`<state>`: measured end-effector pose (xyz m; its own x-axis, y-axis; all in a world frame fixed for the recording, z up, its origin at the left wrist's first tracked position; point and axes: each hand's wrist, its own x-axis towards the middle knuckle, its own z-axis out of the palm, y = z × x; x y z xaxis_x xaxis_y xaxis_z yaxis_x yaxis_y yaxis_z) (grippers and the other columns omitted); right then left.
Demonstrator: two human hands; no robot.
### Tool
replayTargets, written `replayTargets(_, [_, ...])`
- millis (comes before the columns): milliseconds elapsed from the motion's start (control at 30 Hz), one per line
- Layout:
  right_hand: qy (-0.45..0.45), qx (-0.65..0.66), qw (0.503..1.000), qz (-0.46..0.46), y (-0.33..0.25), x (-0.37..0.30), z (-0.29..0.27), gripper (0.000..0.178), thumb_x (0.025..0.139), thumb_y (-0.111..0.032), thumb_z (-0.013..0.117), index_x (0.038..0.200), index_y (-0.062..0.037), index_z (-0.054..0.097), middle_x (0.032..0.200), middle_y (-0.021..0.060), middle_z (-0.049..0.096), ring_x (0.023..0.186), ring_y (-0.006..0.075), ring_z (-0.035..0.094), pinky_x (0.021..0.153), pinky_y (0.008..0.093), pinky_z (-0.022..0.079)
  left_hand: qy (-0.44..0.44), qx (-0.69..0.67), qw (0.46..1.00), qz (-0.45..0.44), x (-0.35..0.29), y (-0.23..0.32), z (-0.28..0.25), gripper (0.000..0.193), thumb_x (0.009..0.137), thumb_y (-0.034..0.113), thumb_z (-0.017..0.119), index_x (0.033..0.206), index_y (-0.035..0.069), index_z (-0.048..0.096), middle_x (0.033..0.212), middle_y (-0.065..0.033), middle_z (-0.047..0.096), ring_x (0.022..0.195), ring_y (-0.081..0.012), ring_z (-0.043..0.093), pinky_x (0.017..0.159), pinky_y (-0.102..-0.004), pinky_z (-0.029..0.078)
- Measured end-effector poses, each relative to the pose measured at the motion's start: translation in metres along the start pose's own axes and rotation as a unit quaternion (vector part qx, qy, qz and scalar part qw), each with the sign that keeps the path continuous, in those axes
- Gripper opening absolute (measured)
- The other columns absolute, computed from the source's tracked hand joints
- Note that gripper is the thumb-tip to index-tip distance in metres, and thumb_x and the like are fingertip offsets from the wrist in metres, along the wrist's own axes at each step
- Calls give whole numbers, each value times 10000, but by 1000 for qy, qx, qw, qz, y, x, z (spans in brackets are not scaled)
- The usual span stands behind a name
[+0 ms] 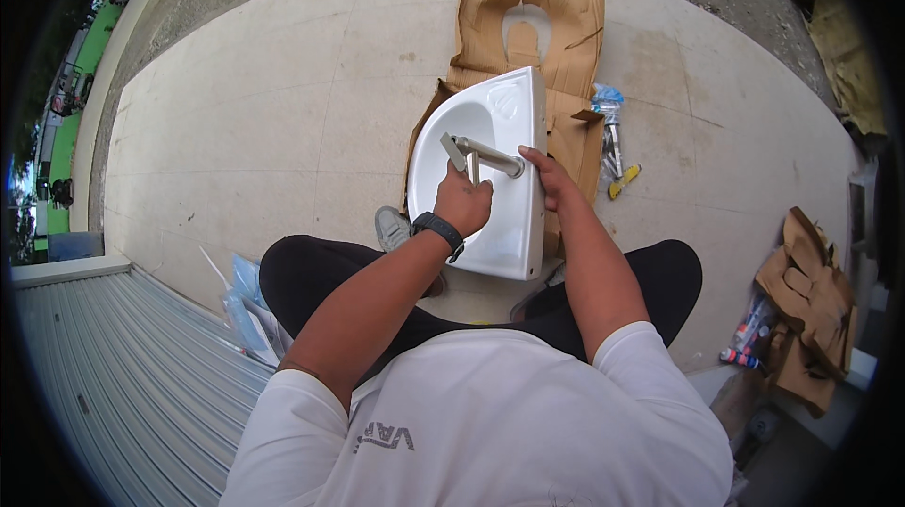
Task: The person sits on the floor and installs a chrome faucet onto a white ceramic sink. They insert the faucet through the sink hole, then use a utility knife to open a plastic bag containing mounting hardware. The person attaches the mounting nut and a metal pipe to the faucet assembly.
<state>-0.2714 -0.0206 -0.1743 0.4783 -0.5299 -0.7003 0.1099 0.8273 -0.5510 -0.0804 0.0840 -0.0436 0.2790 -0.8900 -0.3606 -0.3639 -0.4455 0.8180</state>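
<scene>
A white ceramic washbasin [511,234] with a rounded front stands tilted between my legs, its flat back edge to the right. A metal tap [492,156] reaches across its bowl from that edge. My left hand [463,203], with a dark watch on its wrist, has its fingers closed on the tap's outer end. At the basin's back edge is my right hand [551,179], its thumb on the rim beside the tap's base and its fingers round the far side, partly hidden.
Opened brown cardboard [575,45] lies under and beyond the basin. To its right are bagged metal fittings [611,135] and a yellow item [624,181]. More cardboard [806,304] lies far right; plastic wrapping [250,304] sits by a ribbed shutter [141,375] at left.
</scene>
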Motion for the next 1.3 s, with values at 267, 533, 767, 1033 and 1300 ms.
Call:
replayTargets(267, [2,-5,1000,-10,-1,-1,1,736,840,-487,796,1293,55,590,1075,174,717,902,277,727,849,436,608,-37,74,995,56,6,-15,-15,663,904,199,664,1415,-88,354,1031,-369,687,983,-533,677,886,-535,549])
replayTargets(533, [1,-2,1000,-13,-1,-3,3,735,841,-480,794,1297,57,586,1092,176,714,919,277,728,858,434,608,-85,115,988,51,11,-18,-27,604,932,240,663,1389,-79,429,1034,-329,694,966,-479,696,876,-505,557])
replayTargets(767, [6,-9,1000,-23,-1,-3,3,767,838,-479,795,1327,64,563,1112,181,710,939,275,726,873,428,605,-109,143,981,67,18,-25,-34,644,948,269,661,1417,-85,397,989,-336,690,942,-496,688,835,-516,564])
replayTargets(1033, [13,-9,1000,5,0,3,-4,686,865,-527,774,1300,-23,610,1084,142,735,925,241,733,879,430,612,-155,226,960,63,30,-34,-40,743,986,335,629,1498,-105,317,972,-340,668,888,-496,676,798,-521,568])
replayTargets(1300, [9,-2,1000,-15,0,2,-4,872,842,-542,803,1383,82,523,1192,211,692,1020,282,708,939,425,584,-125,253,948,146,37,-48,-40,694,992,303,626,1490,-65,312,881,-324,674,807,-502,675,719,-547,563])
